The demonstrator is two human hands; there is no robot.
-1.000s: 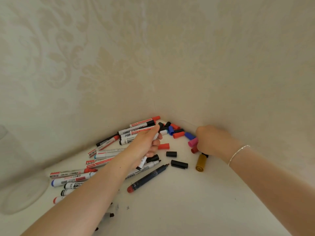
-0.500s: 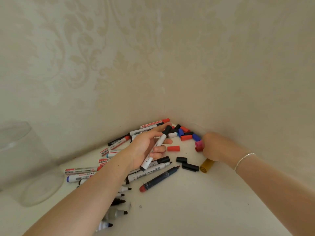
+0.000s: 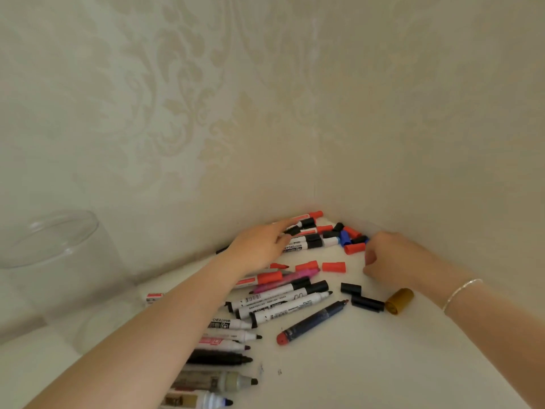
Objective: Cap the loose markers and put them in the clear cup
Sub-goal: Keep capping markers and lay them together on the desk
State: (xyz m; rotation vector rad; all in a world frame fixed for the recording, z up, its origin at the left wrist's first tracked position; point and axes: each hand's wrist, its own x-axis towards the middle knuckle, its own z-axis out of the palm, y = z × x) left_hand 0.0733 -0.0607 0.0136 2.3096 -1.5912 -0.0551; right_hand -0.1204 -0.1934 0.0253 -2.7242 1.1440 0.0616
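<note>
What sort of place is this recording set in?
Probably a room at home: a white tabletop pushed into a corner of damask-patterned wallpaper, strewn with markers and caps beside a clear cup.

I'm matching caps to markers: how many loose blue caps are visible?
2: one blue cap lies just left of the right hand, another peeks out at its knuckles. More may hide beneath it.

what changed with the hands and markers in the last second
The left hand let go of the white marker it gripped half a second ago and now reaches, fingers extended, onto the capped markers by the wall corner. The right hand stays curled beside the loose caps; what it holds is hidden. The clear cup and gold cap stayed put.
</note>
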